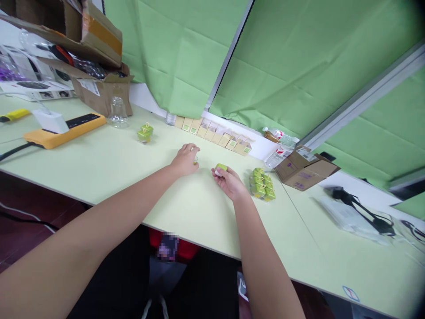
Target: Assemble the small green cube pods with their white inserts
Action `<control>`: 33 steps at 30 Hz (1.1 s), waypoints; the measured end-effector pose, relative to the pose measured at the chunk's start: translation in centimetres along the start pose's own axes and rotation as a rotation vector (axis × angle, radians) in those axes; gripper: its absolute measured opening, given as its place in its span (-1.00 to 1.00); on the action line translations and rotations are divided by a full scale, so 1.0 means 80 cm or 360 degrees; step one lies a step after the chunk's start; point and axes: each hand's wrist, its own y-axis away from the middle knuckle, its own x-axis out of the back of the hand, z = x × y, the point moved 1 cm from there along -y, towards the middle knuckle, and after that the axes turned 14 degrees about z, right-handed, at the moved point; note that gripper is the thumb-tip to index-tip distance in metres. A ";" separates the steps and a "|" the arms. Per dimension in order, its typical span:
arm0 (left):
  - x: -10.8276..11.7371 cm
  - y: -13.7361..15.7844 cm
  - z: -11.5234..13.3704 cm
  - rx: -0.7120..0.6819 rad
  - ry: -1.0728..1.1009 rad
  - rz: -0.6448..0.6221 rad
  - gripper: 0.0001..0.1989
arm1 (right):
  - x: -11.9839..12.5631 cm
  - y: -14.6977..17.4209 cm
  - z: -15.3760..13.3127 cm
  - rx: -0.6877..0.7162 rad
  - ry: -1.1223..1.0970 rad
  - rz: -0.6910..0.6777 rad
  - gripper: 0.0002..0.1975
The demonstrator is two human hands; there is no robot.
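My right hand [230,181] is closed on a small green-topped case [221,167] with a pale lower part, just above the table. To its left, my left hand [185,161] has its fingers curled, and a thin cord loop [196,157] with a yellowish bit shows between thumb and forefinger; its end is hidden. Right of my right hand stands a cluster of several green cases [262,184] with yellow loops on top. A smaller group of similar green cases [145,133] sits at the left, beyond my left hand.
Along the wall runs a row of small tan cartons [212,133]. A glass jar [117,113], an orange power strip [66,130] and a cardboard box [102,93] stand left. At right are plastic packaging [279,155], another cardboard box [303,170] and a black strap-like item [361,210].
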 end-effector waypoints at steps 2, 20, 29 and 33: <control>0.009 0.001 0.016 -0.0255 0.0187 0.0038 -0.47 | 0.000 0.001 0.000 -0.0006 0.0068 -0.0040 -0.78; -0.002 0.017 0.052 -0.0205 0.0913 -0.0341 -0.55 | -0.010 0.012 0.003 -0.0001 0.0433 -0.0309 -0.66; 0.002 0.011 0.060 -0.0212 0.1017 -0.0405 -0.55 | -0.015 0.011 0.004 0.0028 0.0381 -0.0240 -0.74; 0.001 0.010 0.060 -0.0230 0.1071 -0.0424 -0.53 | -0.015 0.010 0.004 0.0001 0.0387 -0.0238 -0.80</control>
